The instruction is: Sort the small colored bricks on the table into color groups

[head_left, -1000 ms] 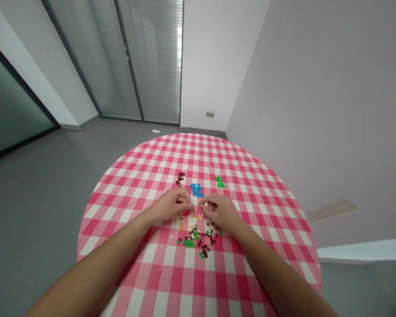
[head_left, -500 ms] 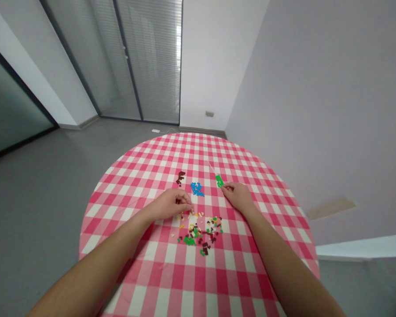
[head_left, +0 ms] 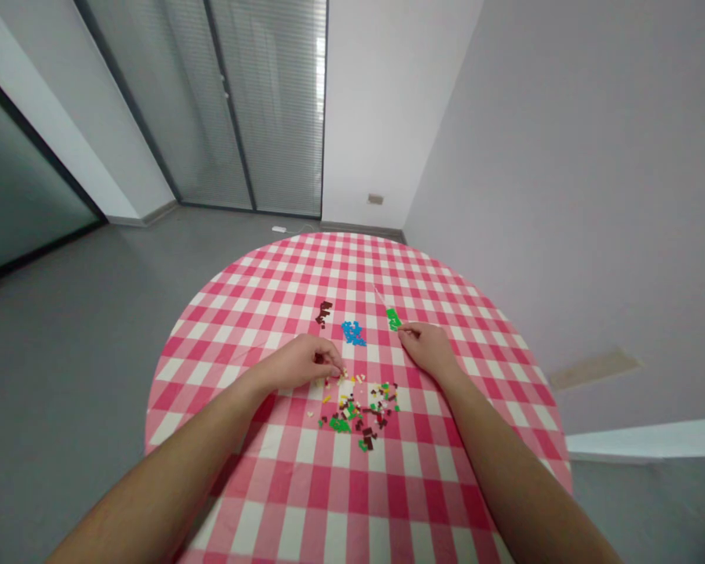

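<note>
My left hand (head_left: 309, 361) rests on the table with its fingers curled and the tips together, at the edge of some small pale and yellow bricks (head_left: 359, 378). Whatever may be between those fingertips is too small to make out. My right hand (head_left: 428, 345) is closed in a pinch beside a small group of green bricks (head_left: 393, 318), its fingertips at the near edge of that group. I cannot see whether it holds a piece. Between the hands and a little farther off lies a cluster of blue bricks (head_left: 352, 333).
Dark brown bricks (head_left: 323, 313) lie left of the blue cluster. Nearer to me is a scattered mix of green, brown, yellow and white bricks (head_left: 341, 424). A red-and-white checked cloth (head_left: 282, 501) covers the round table. A wall (head_left: 564, 235) stands on the right.
The view has shifted very slightly. Both hands stay almost in place, fingers still closed, and the brick groups look the same.
</note>
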The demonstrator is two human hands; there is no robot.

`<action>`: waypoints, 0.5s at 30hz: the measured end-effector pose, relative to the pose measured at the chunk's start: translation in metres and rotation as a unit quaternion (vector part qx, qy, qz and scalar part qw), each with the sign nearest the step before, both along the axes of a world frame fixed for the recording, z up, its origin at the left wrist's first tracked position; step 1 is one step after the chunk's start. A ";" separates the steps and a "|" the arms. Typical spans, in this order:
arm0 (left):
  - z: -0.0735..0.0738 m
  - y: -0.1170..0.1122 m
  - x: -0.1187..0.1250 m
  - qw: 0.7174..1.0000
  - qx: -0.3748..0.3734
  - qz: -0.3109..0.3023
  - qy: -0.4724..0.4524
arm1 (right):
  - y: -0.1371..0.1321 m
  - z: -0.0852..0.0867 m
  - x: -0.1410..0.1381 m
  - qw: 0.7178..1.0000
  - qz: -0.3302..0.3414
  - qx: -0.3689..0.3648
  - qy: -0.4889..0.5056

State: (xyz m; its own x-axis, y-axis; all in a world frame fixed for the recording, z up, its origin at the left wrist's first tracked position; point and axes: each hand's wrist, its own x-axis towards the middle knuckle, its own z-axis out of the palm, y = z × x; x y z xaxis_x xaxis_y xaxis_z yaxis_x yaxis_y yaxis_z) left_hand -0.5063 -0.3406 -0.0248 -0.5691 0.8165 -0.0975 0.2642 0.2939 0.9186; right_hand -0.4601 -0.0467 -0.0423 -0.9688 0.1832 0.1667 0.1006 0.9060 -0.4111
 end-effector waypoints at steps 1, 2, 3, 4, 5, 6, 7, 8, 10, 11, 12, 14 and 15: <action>0.001 -0.001 0.001 1.000 -0.007 -0.014 -0.002 | 0.000 0.000 0.000 1.000 0.005 0.001 0.000; 0.003 -0.002 0.001 0.999 -0.016 -0.033 -0.005 | 0.000 0.000 0.000 1.000 0.009 0.000 -0.001; 0.006 -0.003 0.002 0.998 -0.028 -0.055 -0.007 | 0.000 -0.001 0.000 1.000 0.014 -0.001 -0.002; 0.008 -0.004 0.003 0.996 -0.039 -0.074 -0.008 | 0.000 -0.001 0.000 1.000 0.016 -0.002 -0.002; 0.011 -0.005 0.005 0.995 -0.050 -0.092 -0.002 | 0.000 -0.001 0.000 1.000 0.017 -0.005 -0.001; 0.014 -0.005 0.006 0.993 -0.058 -0.106 0.009 | 0.000 -0.001 0.001 1.000 0.017 -0.007 0.000; 0.017 -0.006 0.007 0.990 -0.064 -0.120 0.023 | 0.000 -0.001 0.001 1.000 0.016 -0.011 0.002; 0.020 -0.006 0.009 0.988 -0.067 -0.135 0.037 | -0.001 -0.001 0.001 1.000 0.015 -0.014 0.003; 0.024 -0.007 0.012 0.981 -0.069 -0.169 0.057 | -0.001 -0.001 0.001 1.000 0.010 -0.019 0.004; 0.026 -0.008 0.014 0.978 -0.069 -0.184 0.066 | -0.001 -0.001 0.001 1.000 0.008 -0.021 0.004; 0.027 -0.008 0.016 0.975 -0.070 -0.197 0.078 | -0.001 -0.001 0.001 1.000 0.006 -0.021 0.003; 0.026 -0.007 0.020 0.967 -0.077 -0.216 0.107 | -0.002 0.000 0.001 1.000 0.004 -0.023 0.003; 0.026 -0.007 0.021 0.964 -0.083 -0.224 0.120 | -0.002 0.000 0.001 1.000 0.003 -0.025 0.004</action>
State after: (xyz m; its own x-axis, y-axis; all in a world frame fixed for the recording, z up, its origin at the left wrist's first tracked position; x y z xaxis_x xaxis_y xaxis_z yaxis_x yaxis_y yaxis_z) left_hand -0.4850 -0.3472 0.0009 -0.1845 0.9701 -0.1578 0.5976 0.2382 0.7656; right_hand -0.4594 -0.0485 -0.0424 -0.9688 0.1853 0.1649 0.0918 0.8854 -0.4557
